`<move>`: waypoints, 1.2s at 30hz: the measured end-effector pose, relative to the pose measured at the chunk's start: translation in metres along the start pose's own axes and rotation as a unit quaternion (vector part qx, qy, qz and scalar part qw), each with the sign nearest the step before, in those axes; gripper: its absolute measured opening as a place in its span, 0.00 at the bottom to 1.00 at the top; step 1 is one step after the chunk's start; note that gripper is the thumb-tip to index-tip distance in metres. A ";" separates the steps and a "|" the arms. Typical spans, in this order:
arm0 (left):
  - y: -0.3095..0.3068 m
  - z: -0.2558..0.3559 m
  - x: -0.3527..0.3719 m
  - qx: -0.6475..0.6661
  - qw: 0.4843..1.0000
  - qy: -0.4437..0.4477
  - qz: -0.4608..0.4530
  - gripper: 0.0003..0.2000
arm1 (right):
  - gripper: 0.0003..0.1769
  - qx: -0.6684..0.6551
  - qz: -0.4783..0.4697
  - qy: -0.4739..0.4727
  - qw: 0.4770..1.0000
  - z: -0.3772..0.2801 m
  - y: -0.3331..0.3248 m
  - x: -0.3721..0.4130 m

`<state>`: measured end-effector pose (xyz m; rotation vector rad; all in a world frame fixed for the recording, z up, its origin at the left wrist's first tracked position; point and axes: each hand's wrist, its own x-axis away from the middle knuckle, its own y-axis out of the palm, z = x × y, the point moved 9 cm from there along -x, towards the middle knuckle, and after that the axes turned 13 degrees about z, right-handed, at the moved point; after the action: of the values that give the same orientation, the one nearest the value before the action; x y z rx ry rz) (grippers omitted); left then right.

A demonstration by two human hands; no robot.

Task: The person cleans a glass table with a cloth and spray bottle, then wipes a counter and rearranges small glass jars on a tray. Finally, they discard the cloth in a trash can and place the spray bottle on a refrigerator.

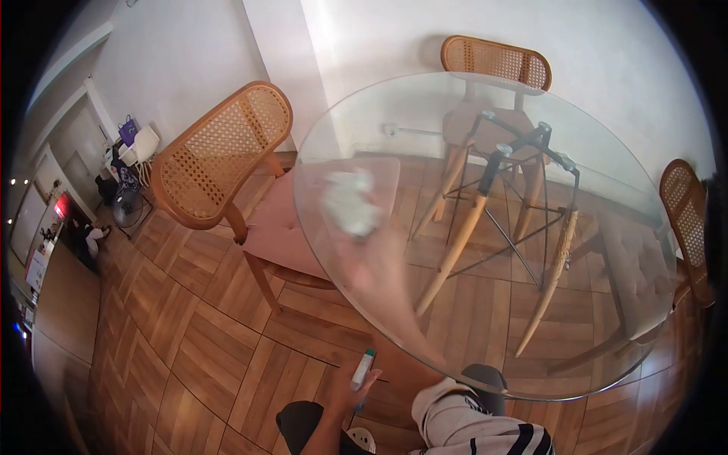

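A round glass table top rests on wooden legs joined by black metal rods. Blurred by motion, my right hand is at the left part of the glass, its fingers against a crumpled white cloth. Lower down, beside the table's near edge, my left hand is closed around a small white bottle with a green cap, held nearly upright.
A cane-backed chair with a pink seat stands at the left, partly under the glass. Another chair is behind the table and one more at the right. A floor fan and bags stand far left, near a seated person.
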<state>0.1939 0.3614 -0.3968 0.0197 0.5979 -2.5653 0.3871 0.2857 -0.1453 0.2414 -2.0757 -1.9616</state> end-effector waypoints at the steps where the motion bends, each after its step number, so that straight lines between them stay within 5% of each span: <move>1: -0.001 0.007 0.000 -0.007 1.000 0.006 0.007 0.14 | 0.14 -0.014 -0.004 -0.029 0.999 -0.021 0.000 0.006; 6: -0.006 0.023 0.002 0.016 1.000 0.003 0.025 0.13 | 0.14 -0.018 -0.039 -0.117 0.992 -0.039 0.001 -0.048; 12: 0.014 0.025 -0.002 0.058 0.998 0.028 -0.020 0.12 | 0.15 0.028 -0.025 0.058 0.998 0.059 -0.002 -0.053; 15: 0.024 0.023 -0.010 0.017 0.996 0.082 -0.034 0.11 | 0.15 0.015 -0.007 0.058 0.998 -0.002 -0.005 -0.001; 20: 0.045 0.002 -0.013 0.031 0.995 0.081 -0.055 0.11 | 0.15 -0.058 -0.034 -0.173 0.983 -0.142 -0.029 0.006; 24: 0.056 -0.006 -0.015 0.036 0.993 0.114 -0.011 0.12 | 0.16 0.092 0.092 -0.068 0.989 -0.058 -0.039 -0.014; 27: 0.070 -0.007 -0.019 -0.057 0.988 0.136 -0.041 0.13 | 0.18 0.032 0.008 0.073 0.997 -0.042 -0.034 0.032; 29: 0.077 0.005 -0.024 -0.060 0.992 0.069 -0.086 0.17 | 0.18 -0.008 0.143 -0.006 0.990 -0.107 -0.016 0.106; 33: 0.087 -0.004 -0.022 -0.017 0.992 0.050 -0.111 0.19 | 0.23 -0.097 -0.232 -0.104 0.962 -0.207 -0.017 0.126; 34: 0.088 -0.007 -0.022 -0.028 0.992 0.045 -0.118 0.18 | 0.22 -0.068 -0.153 -0.185 0.968 -0.215 -0.037 0.110; 35: 0.090 -0.010 -0.022 -0.041 0.990 0.041 -0.126 0.18 | 0.21 0.201 -0.076 -0.331 0.919 -0.202 -0.039 0.080; 36: 0.099 -0.008 -0.019 -0.050 0.988 0.042 -0.139 0.17 | 0.20 0.272 -0.022 -0.331 0.903 -0.189 -0.039 0.065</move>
<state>0.2573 0.2966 -0.4420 0.0102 0.8113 -2.8110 0.3811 0.0835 -0.1708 -0.3349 -3.0531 -1.5620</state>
